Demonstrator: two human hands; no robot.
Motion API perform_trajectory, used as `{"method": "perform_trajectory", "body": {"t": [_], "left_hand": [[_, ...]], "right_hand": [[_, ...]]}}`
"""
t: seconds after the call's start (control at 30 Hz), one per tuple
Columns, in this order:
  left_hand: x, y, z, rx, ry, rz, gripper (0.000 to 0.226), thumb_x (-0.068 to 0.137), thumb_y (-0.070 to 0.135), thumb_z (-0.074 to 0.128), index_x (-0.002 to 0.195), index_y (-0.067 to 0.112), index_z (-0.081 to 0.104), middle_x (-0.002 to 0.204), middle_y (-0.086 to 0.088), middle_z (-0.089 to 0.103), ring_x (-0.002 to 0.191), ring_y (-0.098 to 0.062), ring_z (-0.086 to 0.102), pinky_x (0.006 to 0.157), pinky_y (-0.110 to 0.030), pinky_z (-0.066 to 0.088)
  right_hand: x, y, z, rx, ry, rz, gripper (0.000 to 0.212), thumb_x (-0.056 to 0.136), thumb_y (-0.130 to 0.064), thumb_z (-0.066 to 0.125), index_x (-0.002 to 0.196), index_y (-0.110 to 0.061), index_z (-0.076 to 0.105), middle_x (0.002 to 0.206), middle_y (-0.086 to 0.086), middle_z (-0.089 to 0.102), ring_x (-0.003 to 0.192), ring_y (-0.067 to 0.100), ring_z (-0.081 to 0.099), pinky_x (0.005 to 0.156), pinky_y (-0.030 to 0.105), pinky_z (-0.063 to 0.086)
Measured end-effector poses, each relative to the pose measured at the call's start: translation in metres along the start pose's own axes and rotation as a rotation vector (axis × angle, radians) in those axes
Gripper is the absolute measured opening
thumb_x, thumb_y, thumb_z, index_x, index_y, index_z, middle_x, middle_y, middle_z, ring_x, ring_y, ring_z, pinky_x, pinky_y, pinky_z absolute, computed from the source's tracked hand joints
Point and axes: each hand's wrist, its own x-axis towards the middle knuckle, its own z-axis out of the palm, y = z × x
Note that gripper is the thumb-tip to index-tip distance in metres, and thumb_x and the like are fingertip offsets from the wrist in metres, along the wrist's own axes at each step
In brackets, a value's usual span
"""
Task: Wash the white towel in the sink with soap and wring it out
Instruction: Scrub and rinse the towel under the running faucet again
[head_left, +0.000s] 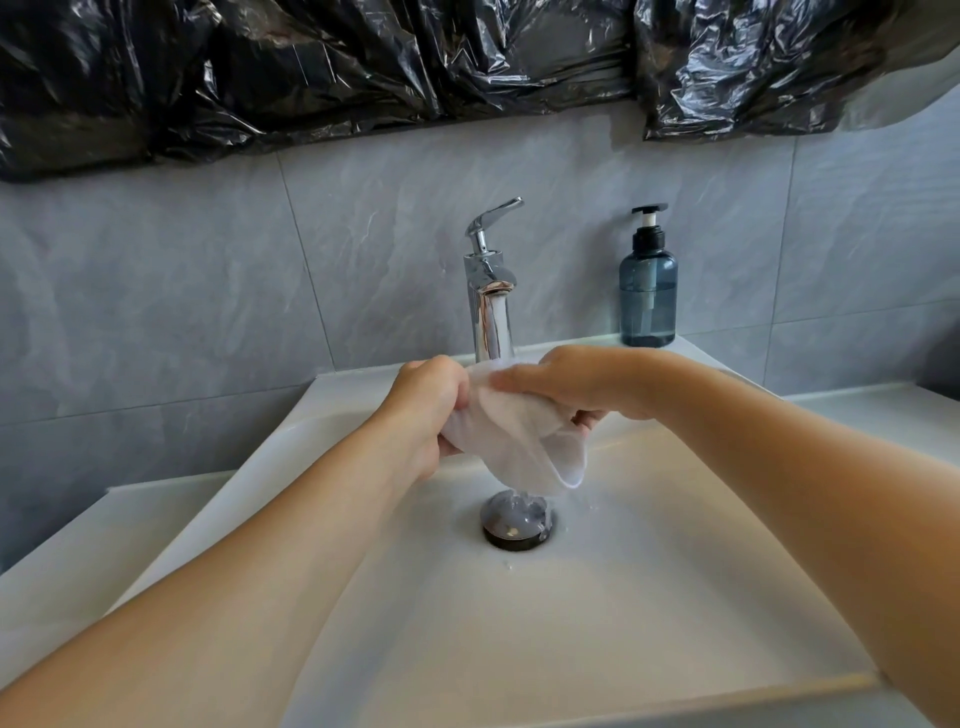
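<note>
The person is holding the white towel (519, 431) bunched between both hands over the middle of the sink (649, 597), just under the spout of the chrome faucet (488, 296). The left hand (431, 410) is closing its fingers around the towel's left end in a fist, and the right hand (576, 384) is lying over the top of the cloth with its fingers pressing down toward the left hand while the thumb is pinching the fabric from beneath. Below the grip a loose fold of towel is hanging, and water is running off it straight down onto the drain plug (518, 519), with a few drops landing beside it. The faucet lever is standing raised, though whether a stream is falling behind the hands cannot be told, since they are covering that spot. Beyond the grip and to its right, well apart from the hands, the blue soap bottle (648, 291) is standing upright on the sink's back ledge, with no hand near it. No lather is showing on the cloth or in the basin, so it is unclear whether soap has gone on yet; the towel is plainly soaked. Judging from this, the wetting is done and the person is rubbing or rinsing the cloth; the hands are not twisting it tightly, so the wringing out probably is left to do.
</note>
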Motion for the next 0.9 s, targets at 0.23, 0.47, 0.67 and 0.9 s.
{"method": "perform_trajectory", "body": {"t": [0.23,0.47,0.67,0.9], "left_hand": [[0.0008,-0.0009,0.0051,-0.001,-0.138,0.004,0.069,0.054,0.013,0.052,0.122,0.001,0.054,0.106,-0.021,0.066,0.084,-0.033,0.064,0.073,-0.044,0.061],[-0.0005,-0.0049,0.0065,0.259,-0.16,0.049,0.058,0.053,0.028,0.064,0.106,0.026,0.04,0.115,-0.011,0.052,0.095,-0.03,0.063,0.068,-0.039,0.058],[0.0027,-0.0067,0.0066,0.118,-0.195,0.133,0.044,0.07,0.01,0.067,0.109,0.018,0.046,0.1,-0.012,0.057,0.083,-0.027,0.059,0.079,-0.044,0.061],[0.0078,-0.0027,0.0003,0.119,-0.035,0.345,0.038,0.057,0.025,0.068,0.092,0.021,0.052,0.088,0.002,0.053,0.084,-0.021,0.053,0.092,-0.045,0.052]], "right_hand": [[-0.0003,0.0018,-0.0075,0.188,0.059,0.108,0.048,0.087,-0.056,0.057,0.1,-0.012,0.068,0.09,0.011,0.072,0.07,0.027,0.066,0.054,0.027,0.055],[0.0028,0.0042,-0.0087,0.314,0.119,0.148,0.035,0.09,-0.048,0.056,0.087,-0.014,0.063,0.078,0.007,0.065,0.066,0.022,0.062,0.052,0.024,0.053],[0.0005,0.0021,-0.007,0.29,-0.005,0.182,0.035,0.091,-0.045,0.046,0.086,-0.015,0.063,0.075,0.006,0.064,0.066,0.022,0.057,0.057,0.025,0.048],[0.0016,0.0003,-0.004,0.438,-0.174,0.209,0.05,0.094,-0.041,0.031,0.092,-0.004,0.065,0.08,0.017,0.069,0.063,0.028,0.063,0.06,0.033,0.053]]}}
